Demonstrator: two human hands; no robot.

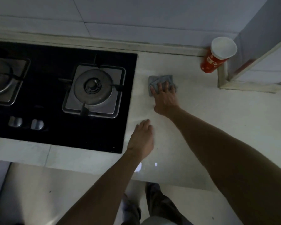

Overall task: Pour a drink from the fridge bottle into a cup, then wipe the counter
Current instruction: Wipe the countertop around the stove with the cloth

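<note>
Cloth, one, under right hand, one cup

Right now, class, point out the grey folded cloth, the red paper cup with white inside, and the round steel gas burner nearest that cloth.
grey folded cloth (pixel 160 78): head view, uncovered far edge.
red paper cup (pixel 208 63): head view, red side wall.
round steel gas burner (pixel 92 86): head view, central cap.
</note>
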